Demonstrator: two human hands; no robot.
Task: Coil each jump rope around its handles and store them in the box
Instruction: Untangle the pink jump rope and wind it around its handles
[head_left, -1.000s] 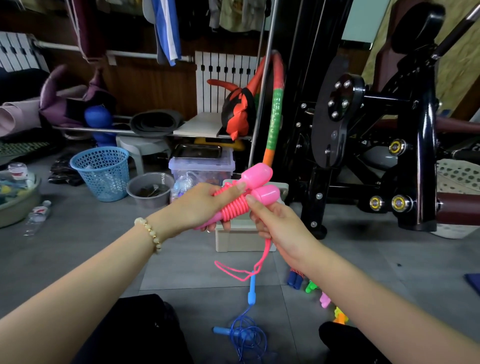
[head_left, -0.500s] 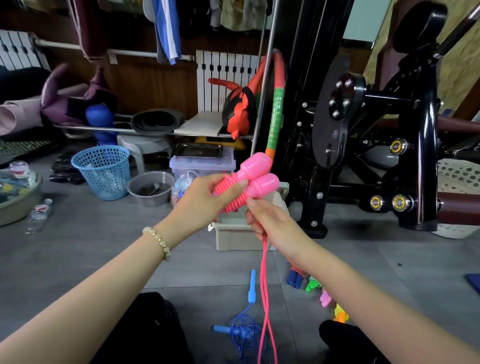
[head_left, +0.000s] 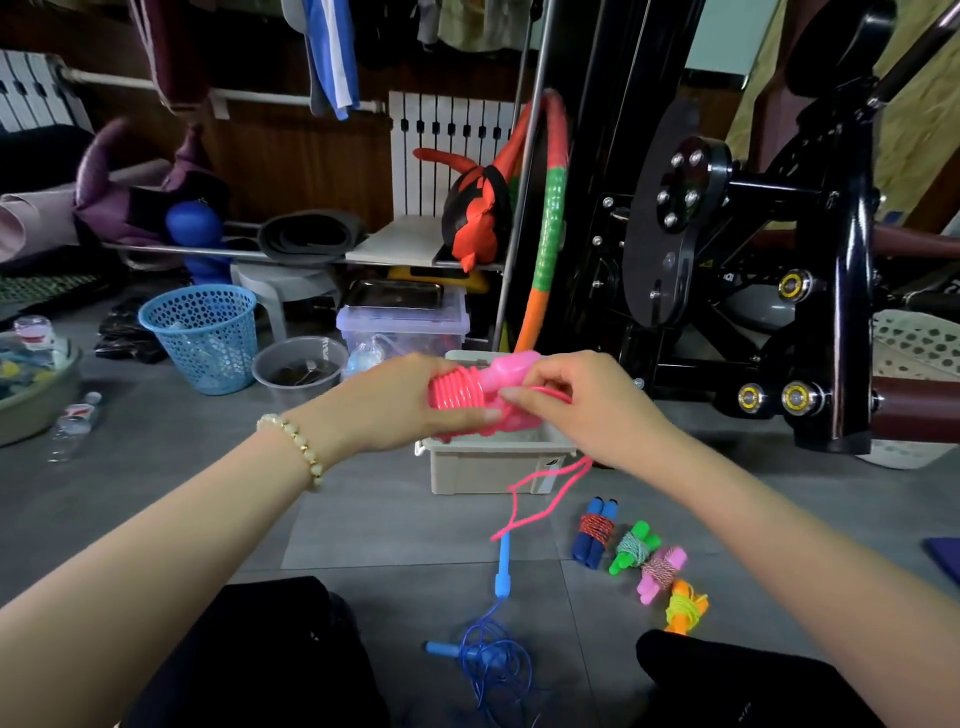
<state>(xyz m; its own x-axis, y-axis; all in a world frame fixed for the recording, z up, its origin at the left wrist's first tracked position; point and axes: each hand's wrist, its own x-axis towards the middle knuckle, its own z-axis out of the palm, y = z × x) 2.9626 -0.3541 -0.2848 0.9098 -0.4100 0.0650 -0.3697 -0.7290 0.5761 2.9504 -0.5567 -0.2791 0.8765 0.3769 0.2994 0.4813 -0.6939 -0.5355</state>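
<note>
Head view: the pink jump rope (head_left: 470, 397) is held just above the box (head_left: 488, 470) on the floor (head_left: 182, 467). It is judged light, with stiff handles and a slick, springy cord likely to unwind, so it is best clamped across the coils. These are gripped by the left hand (head_left: 395, 410); the cord is pinched by the right hand (head_left: 587, 410). Compared with half a second ago, the long straight tail is reduced to a short loop (head_left: 540, 499).

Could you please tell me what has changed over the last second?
The right hand swung the pink rope from beneath the pink handles up over them, adding a turn; the handles tipped level over the box. The left hand still grips them; the blue rope lies untouched.
</note>
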